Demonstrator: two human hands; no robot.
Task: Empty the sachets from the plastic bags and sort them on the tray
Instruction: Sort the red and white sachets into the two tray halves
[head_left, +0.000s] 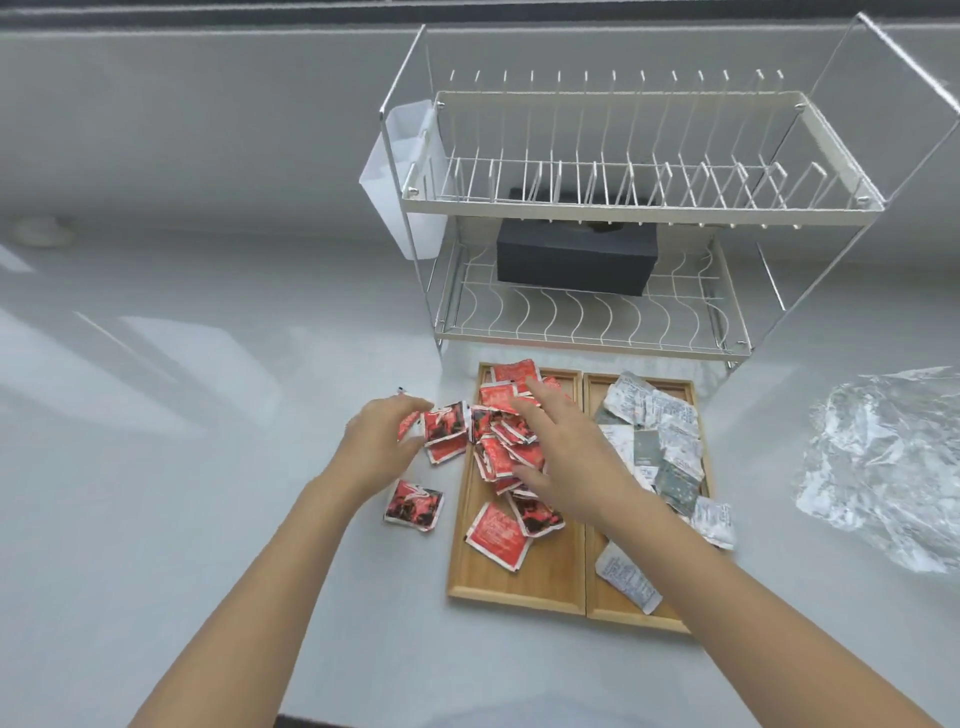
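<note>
Right hand (558, 457) partly hiding red sachets (498, 457)

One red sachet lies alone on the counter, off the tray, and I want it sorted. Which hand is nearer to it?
Left. The left hand is just above the lone red sachet; the right hand is over the tray.

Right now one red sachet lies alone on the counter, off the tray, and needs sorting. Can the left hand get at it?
Probably yes: the red sachet lies uncovered, right beside the left hand.
</note>
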